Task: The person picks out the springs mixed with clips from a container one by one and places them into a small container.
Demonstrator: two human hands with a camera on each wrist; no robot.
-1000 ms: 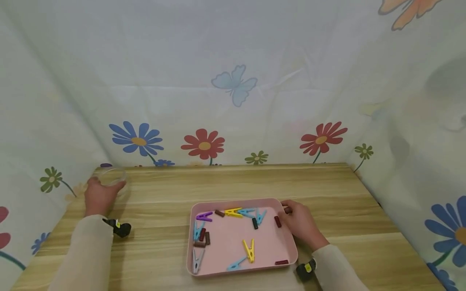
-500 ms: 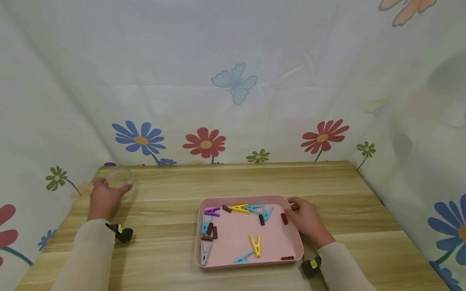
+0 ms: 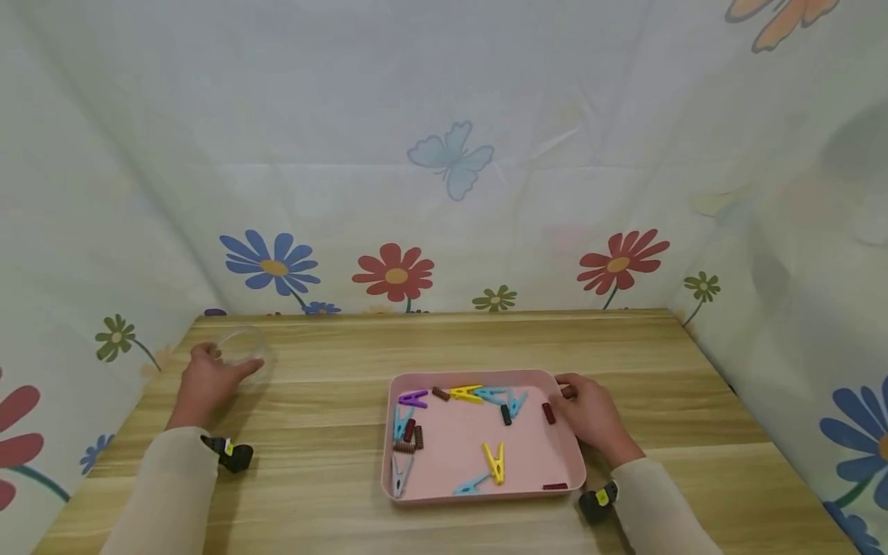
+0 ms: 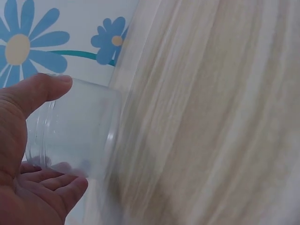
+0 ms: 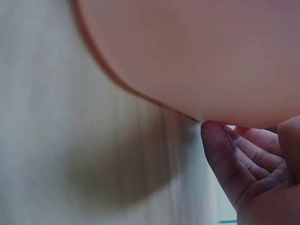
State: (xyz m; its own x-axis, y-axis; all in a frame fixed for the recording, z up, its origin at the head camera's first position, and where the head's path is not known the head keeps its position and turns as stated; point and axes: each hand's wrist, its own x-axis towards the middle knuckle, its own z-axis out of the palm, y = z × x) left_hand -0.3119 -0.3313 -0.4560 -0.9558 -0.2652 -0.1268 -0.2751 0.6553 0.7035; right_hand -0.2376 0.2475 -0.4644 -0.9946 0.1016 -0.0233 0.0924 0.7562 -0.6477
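Note:
My left hand (image 3: 211,385) grips a clear plastic jar (image 4: 82,126) near the table's far left corner. In the left wrist view the thumb lies along one side of the jar and the fingers curl round the other. At the right side of the pink tray (image 3: 486,499), my right hand (image 3: 593,420) holds the rim. Inside the tray lie several clothespins, among them a purple clothespin (image 3: 413,398), a yellow clothespin (image 3: 495,464) and a grey clothespin (image 3: 400,474). Small coil springs lie among them, such as a brown spring (image 3: 440,394) and a dark green spring (image 3: 506,415).
The wood-grain table (image 3: 312,462) carries the tray right of its middle. A floral cloth (image 3: 444,231) hangs along the back and both sides. Each wrist wears a black camera, as the left camera (image 3: 236,456) shows.
The tray and my right hand have shifted right and slightly away. My left hand has moved a little right with the jar. The head view has also turned slightly.

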